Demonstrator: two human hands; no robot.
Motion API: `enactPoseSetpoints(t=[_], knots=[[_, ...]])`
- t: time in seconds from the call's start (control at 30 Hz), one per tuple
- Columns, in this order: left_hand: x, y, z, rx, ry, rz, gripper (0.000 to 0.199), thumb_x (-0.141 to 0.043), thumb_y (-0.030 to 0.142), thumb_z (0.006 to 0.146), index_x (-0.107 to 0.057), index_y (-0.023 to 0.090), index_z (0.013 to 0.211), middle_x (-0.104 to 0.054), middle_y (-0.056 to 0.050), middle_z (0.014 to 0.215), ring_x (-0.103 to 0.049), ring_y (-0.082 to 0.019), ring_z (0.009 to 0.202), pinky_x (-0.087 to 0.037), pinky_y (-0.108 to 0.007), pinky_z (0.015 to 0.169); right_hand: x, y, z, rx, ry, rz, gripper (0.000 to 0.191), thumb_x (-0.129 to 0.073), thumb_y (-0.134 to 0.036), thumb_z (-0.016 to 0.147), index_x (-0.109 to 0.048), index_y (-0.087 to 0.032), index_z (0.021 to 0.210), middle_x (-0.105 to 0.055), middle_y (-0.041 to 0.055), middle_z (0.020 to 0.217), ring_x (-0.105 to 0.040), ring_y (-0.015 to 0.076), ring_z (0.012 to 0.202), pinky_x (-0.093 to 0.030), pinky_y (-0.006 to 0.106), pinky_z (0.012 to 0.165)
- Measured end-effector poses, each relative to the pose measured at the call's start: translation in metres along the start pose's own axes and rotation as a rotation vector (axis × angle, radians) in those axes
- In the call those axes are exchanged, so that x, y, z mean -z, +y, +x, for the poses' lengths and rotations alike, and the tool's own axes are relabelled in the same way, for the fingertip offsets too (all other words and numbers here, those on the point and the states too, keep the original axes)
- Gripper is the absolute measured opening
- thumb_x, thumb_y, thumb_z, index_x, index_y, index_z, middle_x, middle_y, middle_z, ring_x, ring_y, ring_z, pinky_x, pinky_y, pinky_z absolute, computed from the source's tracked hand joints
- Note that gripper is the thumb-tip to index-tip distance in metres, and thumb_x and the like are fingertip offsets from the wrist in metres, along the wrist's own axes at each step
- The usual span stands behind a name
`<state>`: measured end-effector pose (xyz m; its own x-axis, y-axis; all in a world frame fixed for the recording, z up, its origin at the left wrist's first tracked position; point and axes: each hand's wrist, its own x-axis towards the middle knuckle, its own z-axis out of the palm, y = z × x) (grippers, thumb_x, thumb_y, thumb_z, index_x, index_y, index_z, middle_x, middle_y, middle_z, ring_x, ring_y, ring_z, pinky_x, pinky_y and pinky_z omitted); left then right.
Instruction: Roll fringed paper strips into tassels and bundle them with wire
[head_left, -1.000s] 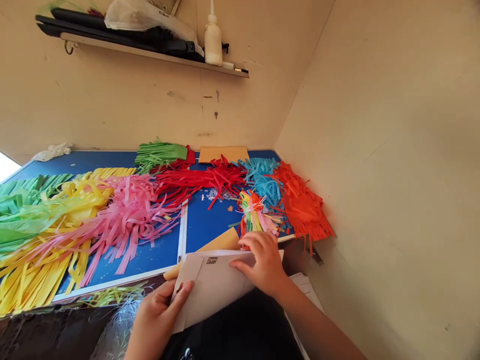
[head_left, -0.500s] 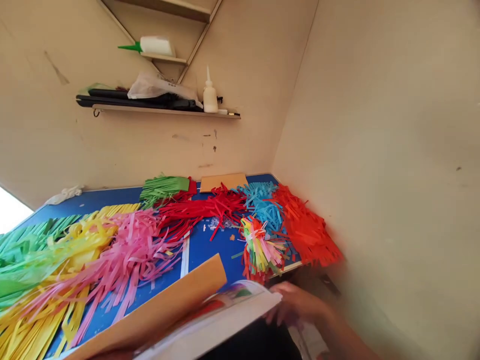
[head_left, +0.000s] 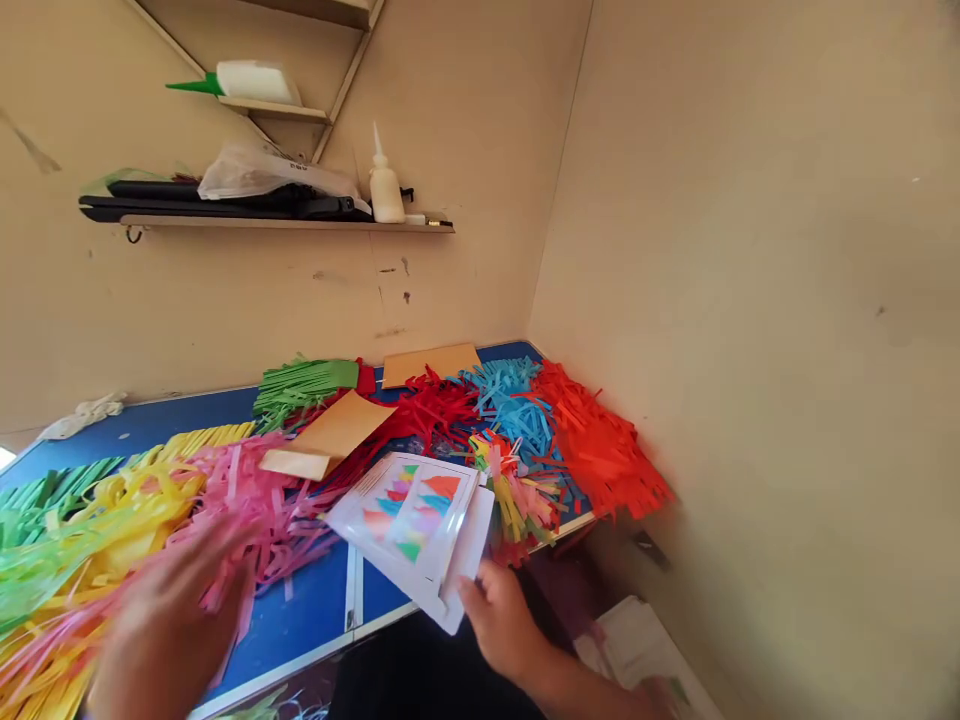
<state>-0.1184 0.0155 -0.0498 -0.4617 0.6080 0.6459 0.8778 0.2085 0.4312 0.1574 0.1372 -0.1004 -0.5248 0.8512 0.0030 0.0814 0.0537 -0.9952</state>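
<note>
My right hand (head_left: 501, 618) pinches the near right corner of a clear plastic packet (head_left: 405, 520). A white sheet printed with colourful tassel-like shapes shows through it, and white card sticks out at its right side. The packet is tilted over the front part of the blue table (head_left: 304, 610). My left hand (head_left: 180, 615) is blurred, with its fingers stretched out and nothing in them, above yellow fringe (head_left: 45, 665) and pink fringe (head_left: 277, 520). A folded brown card piece (head_left: 341, 430) rests on the pink and red paper fringe beyond the packet.
Green fringe (head_left: 307, 385), red fringe (head_left: 435, 410), blue fringe (head_left: 514, 395), orange-red fringe (head_left: 600, 440) and a multicoloured tassel (head_left: 517, 490) lie on the table. Another brown card (head_left: 431, 363) lies at the back. A wall shelf (head_left: 292, 224) holds a glue bottle (head_left: 387, 190).
The brown card has left my left hand and lies on the fringe. My left hand has moved left, away from the packet. My right hand now holds the packet alone, its printed side facing up.
</note>
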Motion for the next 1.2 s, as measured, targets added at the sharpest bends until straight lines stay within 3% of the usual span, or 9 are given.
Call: enactPoseSetpoints(t=[0.13, 0.27, 0.37, 0.47, 0.57, 0.67, 0.8, 0.9, 1.2], knots=[[-0.069, 0.095, -0.065, -0.139, -0.147, 0.01, 0.073, -0.054, 0.032, 0.086, -0.027, 0.022, 0.152, -0.046, -0.016, 0.15, -0.04, -0.037, 0.14, -0.038, -0.06, 0.109, -0.035, 0.012, -0.014, 0.149, -0.008, -0.132, 0.031, -0.047, -0.036, 0.093, -0.066, -0.016, 0.079, -0.068, 0.0061, 0.074, -0.061, 0.0177, 0.068, -0.045, 0.026, 0.064], [-0.104, 0.094, -0.089, -0.16, -0.091, 0.011, 0.068, -0.044, 0.021, 0.089, -0.023, 0.02, 0.154, -0.042, -0.017, 0.153, -0.029, -0.031, 0.146, -0.027, -0.056, 0.117, -0.022, 0.009, -0.012, 0.248, -0.088, -0.314, 0.032, -0.046, -0.035, 0.095, -0.069, -0.017, 0.083, -0.069, 0.0077, 0.074, -0.063, 0.019, 0.066, -0.048, 0.027, 0.063], [-0.107, 0.071, -0.089, -0.222, -0.09, -0.037, 0.058, -0.041, 0.018, 0.09, -0.038, 0.026, 0.147, -0.052, -0.011, 0.146, -0.035, -0.025, 0.144, -0.024, -0.05, 0.12, 0.015, -0.01, 0.011, 0.452, 0.024, -0.492, 0.029, -0.052, -0.042, 0.094, -0.072, -0.02, 0.094, -0.072, 0.008, 0.083, -0.066, 0.0223, 0.079, -0.051, 0.032, 0.076], [-0.11, 0.07, -0.087, -0.192, -0.085, -0.033, 0.048, -0.042, 0.018, 0.09, -0.052, 0.025, 0.136, -0.06, -0.011, 0.138, -0.045, -0.026, 0.138, -0.027, -0.052, 0.117, 0.041, -0.016, 0.049, 0.48, 0.376, -0.776, 0.042, -0.065, -0.04, 0.087, -0.064, -0.023, 0.126, -0.059, 0.0155, 0.133, -0.051, 0.0359, 0.125, -0.037, 0.055, 0.105], [-0.113, 0.085, -0.083, -0.121, -0.099, -0.023, 0.041, -0.041, 0.02, 0.091, -0.058, 0.023, 0.128, -0.063, -0.012, 0.133, -0.048, -0.029, 0.136, -0.029, -0.057, 0.115, 0.048, 0.002, 0.083, 0.315, 0.266, -1.028, 0.065, -0.077, -0.027, 0.076, -0.056, -0.023, 0.138, -0.044, 0.0183, 0.149, -0.045, 0.0448, 0.131, -0.038, 0.063, 0.101], [-0.115, 0.097, -0.077, -0.072, -0.117, -0.029, 0.04, -0.04, 0.021, 0.092, -0.059, 0.022, 0.126, -0.063, -0.013, 0.133, -0.046, -0.03, 0.136, -0.028, -0.059, 0.114, 0.059, 0.011, 0.096, 0.308, 0.149, -1.052, 0.058, -0.062, -0.006, 0.08, -0.058, -0.022, 0.136, -0.052, 0.0153, 0.144, -0.059, 0.0337, 0.12, -0.05, 0.049, 0.096], [-0.115, 0.1, -0.071, -0.023, -0.134, -0.038, 0.04, -0.039, 0.023, 0.092, -0.061, 0.021, 0.125, -0.062, -0.013, 0.135, -0.048, -0.03, 0.135, -0.029, -0.06, 0.113, 0.081, -0.015, 0.061, 0.469, 0.29, -0.952, 0.061, -0.041, 0.0, 0.088, -0.046, -0.019, 0.146, -0.049, 0.0124, 0.147, -0.051, 0.0249, 0.132, -0.046, 0.04, 0.106], [-0.116, 0.099, -0.069, 0.0, -0.168, -0.014, 0.038, -0.04, 0.025, 0.09, -0.066, 0.019, 0.117, -0.065, -0.016, 0.13, -0.05, -0.034, 0.132, -0.028, -0.064, 0.112, 0.077, -0.02, 0.011, 0.825, 0.391, -0.845, 0.058, -0.042, -0.008, 0.093, -0.042, -0.026, 0.148, -0.056, 0.0111, 0.14, -0.054, 0.0279, 0.128, -0.048, 0.046, 0.103], [-0.117, 0.124, -0.051, 0.071, -0.167, 0.008, 0.045, -0.03, 0.028, 0.096, -0.059, 0.013, 0.128, -0.06, -0.019, 0.135, -0.046, -0.031, 0.136, -0.034, -0.059, 0.11, 0.073, 0.045, -0.027, 1.046, -0.12, -1.071, 0.02, -0.058, -0.022, 0.095, -0.067, -0.023, 0.113, -0.068, 0.0055, 0.125, -0.065, 0.026, 0.097, -0.054, 0.037, 0.069]])
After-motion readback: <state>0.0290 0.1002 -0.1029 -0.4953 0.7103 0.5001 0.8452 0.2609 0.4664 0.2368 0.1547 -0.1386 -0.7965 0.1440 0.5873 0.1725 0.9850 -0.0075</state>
